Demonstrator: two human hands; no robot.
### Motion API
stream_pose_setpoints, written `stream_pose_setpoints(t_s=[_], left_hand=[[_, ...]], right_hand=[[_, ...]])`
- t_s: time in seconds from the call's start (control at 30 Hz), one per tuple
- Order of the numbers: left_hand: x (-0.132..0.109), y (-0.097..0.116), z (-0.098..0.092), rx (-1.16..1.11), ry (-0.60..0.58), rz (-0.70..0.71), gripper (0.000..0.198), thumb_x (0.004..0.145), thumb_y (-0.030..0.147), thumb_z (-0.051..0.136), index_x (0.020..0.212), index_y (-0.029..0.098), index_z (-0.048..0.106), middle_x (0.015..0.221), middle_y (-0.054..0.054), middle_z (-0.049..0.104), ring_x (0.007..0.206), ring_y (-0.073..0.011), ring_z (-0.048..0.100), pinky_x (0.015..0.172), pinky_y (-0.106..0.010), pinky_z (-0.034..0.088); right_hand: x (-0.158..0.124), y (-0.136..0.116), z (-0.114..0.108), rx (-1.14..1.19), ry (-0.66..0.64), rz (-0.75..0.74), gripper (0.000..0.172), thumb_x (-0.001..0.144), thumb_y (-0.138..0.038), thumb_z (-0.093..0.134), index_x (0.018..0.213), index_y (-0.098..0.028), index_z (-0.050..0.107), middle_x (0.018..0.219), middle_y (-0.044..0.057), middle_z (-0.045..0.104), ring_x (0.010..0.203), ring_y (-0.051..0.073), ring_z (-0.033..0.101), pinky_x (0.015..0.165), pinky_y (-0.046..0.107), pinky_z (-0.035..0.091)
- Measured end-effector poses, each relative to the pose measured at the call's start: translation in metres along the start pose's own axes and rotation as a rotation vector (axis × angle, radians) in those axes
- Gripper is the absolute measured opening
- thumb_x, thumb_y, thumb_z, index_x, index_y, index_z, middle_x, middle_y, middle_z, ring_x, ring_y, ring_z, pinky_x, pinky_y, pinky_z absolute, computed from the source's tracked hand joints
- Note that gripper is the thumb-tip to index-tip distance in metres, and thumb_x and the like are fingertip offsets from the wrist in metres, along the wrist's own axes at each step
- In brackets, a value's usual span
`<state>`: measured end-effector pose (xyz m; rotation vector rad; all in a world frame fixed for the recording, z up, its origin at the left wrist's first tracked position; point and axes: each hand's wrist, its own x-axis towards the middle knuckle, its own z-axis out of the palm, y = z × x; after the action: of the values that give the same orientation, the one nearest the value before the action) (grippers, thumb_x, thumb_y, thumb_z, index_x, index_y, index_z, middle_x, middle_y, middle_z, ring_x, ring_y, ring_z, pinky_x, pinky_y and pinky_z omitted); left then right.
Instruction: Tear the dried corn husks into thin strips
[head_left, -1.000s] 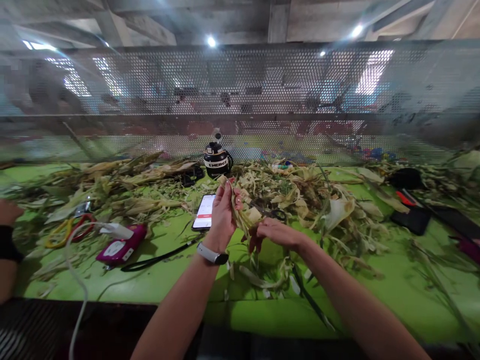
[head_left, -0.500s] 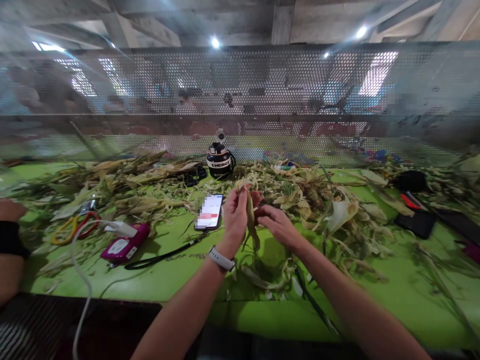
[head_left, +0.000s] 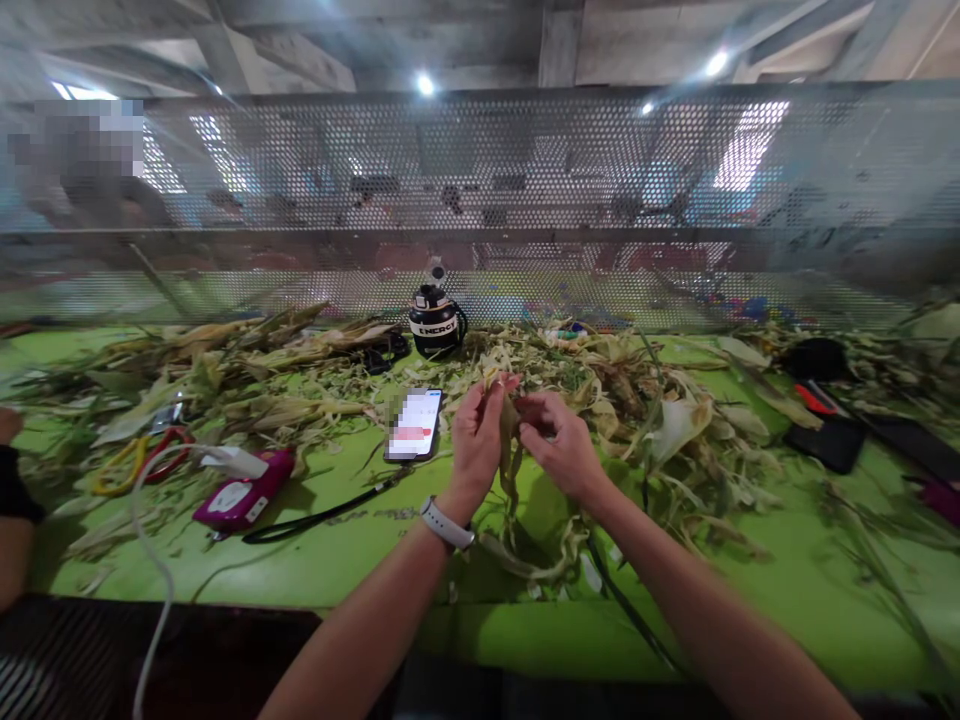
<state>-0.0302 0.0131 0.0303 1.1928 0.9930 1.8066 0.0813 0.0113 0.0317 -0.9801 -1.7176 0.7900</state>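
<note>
Over the middle of the green table [head_left: 345, 560], my left hand [head_left: 477, 430] is closed around a piece made of corn husk [head_left: 509, 465], with strips hanging below the fingers. Close on its right, my right hand [head_left: 559, 440] is bent in a pinch at the husk's upper part; its fingertips touch the strips. A bit of reddish material shows at the top between the hands, too small to name. Loose husk strips [head_left: 536, 570] lie on the table under my hands. A white watch band [head_left: 448, 524] circles my left wrist.
Left of my hands lie a phone [head_left: 415, 425], a purple power bank [head_left: 244, 492] with a white cable, and scissors [head_left: 124, 468]. A black jug [head_left: 435, 322] stands behind, before a perforated metal screen [head_left: 495, 150]. Husk heaps [head_left: 622, 380] spread around. Another person's arm [head_left: 16, 520] is at far left.
The husk piece and my hands have come slightly lower. My right hand's fingers have moved up along the piece and curled more. The other person's arm at left has drawn back a little.
</note>
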Motion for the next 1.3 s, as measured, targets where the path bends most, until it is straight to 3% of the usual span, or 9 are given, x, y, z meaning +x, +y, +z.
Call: stream_pose_setpoints(t_s=[0.17, 0.27, 0.4, 0.5, 0.63, 0.9, 1.03, 1.2, 1.3], left_hand=[[0.001, -0.002, -0.001, -0.038, 0.000, -0.019, 0.024, 0.083, 0.034, 0.053, 0.098, 0.017, 0.061, 0.103, -0.008, 0.070, 0.098, -0.0181, 0.063, 0.088, -0.032, 0.047], [0.001, -0.002, -0.001, 0.013, -0.008, 0.023, 0.023, 0.084, 0.034, 0.053, 0.097, 0.016, 0.062, 0.100, -0.008, 0.070, 0.097, -0.0181, 0.063, 0.091, -0.033, 0.045], [0.000, -0.004, 0.000, 0.013, -0.014, 0.029, 0.022, 0.083, 0.033, 0.055, 0.096, 0.017, 0.064, 0.102, -0.008, 0.070, 0.098, -0.0185, 0.062, 0.091, -0.032, 0.045], [-0.002, -0.004, 0.001, -0.001, -0.028, 0.016, 0.021, 0.082, 0.033, 0.056, 0.094, 0.018, 0.065, 0.101, -0.008, 0.070, 0.097, -0.0189, 0.063, 0.091, -0.033, 0.045], [-0.003, -0.002, 0.000, 0.013, -0.054, 0.045, 0.022, 0.082, 0.032, 0.056, 0.096, 0.018, 0.066, 0.101, -0.008, 0.070, 0.097, -0.0185, 0.063, 0.092, -0.032, 0.044], [0.008, -0.005, -0.006, -0.081, 0.045, 0.017, 0.022, 0.082, 0.035, 0.056, 0.094, 0.018, 0.063, 0.097, -0.007, 0.071, 0.096, -0.0181, 0.064, 0.087, -0.030, 0.046], [0.010, -0.010, -0.009, -0.028, 0.048, 0.052, 0.022, 0.083, 0.035, 0.054, 0.096, 0.019, 0.063, 0.101, -0.008, 0.070, 0.097, -0.0187, 0.063, 0.087, -0.030, 0.047], [0.010, -0.007, -0.014, 0.163, 0.057, 0.219, 0.022, 0.083, 0.033, 0.054, 0.096, 0.020, 0.066, 0.105, -0.008, 0.068, 0.100, -0.0190, 0.061, 0.093, -0.031, 0.042], [0.011, -0.005, -0.012, 0.141, 0.078, 0.210, 0.021, 0.080, 0.035, 0.058, 0.093, 0.021, 0.067, 0.104, -0.007, 0.068, 0.099, -0.0187, 0.061, 0.093, -0.031, 0.042]], right_hand=[[0.002, -0.001, -0.003, 0.057, -0.088, -0.019, 0.018, 0.063, -0.014, 0.048, 0.081, -0.019, 0.052, 0.066, -0.004, 0.054, 0.059, 0.010, 0.049, 0.058, 0.021, 0.039], [0.003, 0.000, -0.005, 0.033, -0.148, 0.059, 0.010, 0.063, -0.015, 0.044, 0.068, -0.018, 0.053, 0.058, -0.004, 0.050, 0.053, 0.010, 0.045, 0.053, 0.021, 0.036], [0.002, 0.001, -0.006, 0.105, -0.221, 0.166, 0.015, 0.071, -0.023, 0.042, 0.061, -0.017, 0.051, 0.056, -0.002, 0.049, 0.054, 0.011, 0.045, 0.053, 0.022, 0.036], [0.002, 0.003, -0.004, 0.098, -0.219, 0.182, 0.019, 0.074, -0.030, 0.044, 0.060, -0.017, 0.048, 0.055, -0.002, 0.045, 0.054, 0.010, 0.042, 0.051, 0.022, 0.034], [0.005, 0.007, -0.003, 0.060, -0.229, 0.180, 0.014, 0.068, -0.024, 0.042, 0.058, -0.016, 0.049, 0.055, -0.003, 0.044, 0.054, 0.010, 0.039, 0.051, 0.021, 0.032], [0.005, 0.010, -0.001, 0.066, -0.310, 0.257, 0.019, 0.068, -0.023, 0.044, 0.051, -0.016, 0.049, 0.050, -0.003, 0.043, 0.050, 0.010, 0.038, 0.048, 0.022, 0.028], [0.002, 0.003, -0.001, -0.098, -0.256, 0.180, 0.020, 0.071, -0.022, 0.044, 0.053, -0.017, 0.051, 0.051, -0.002, 0.044, 0.053, 0.011, 0.040, 0.051, 0.023, 0.028], [-0.003, -0.007, -0.001, -0.557, -0.083, -0.104, 0.012, 0.068, -0.019, 0.052, 0.056, -0.018, 0.052, 0.060, 0.004, 0.051, 0.069, 0.018, 0.045, 0.068, 0.030, 0.033], [-0.005, -0.010, -0.001, -0.544, -0.103, -0.167, 0.010, 0.069, -0.018, 0.051, 0.059, -0.018, 0.052, 0.063, 0.004, 0.053, 0.070, 0.018, 0.046, 0.069, 0.030, 0.034]])
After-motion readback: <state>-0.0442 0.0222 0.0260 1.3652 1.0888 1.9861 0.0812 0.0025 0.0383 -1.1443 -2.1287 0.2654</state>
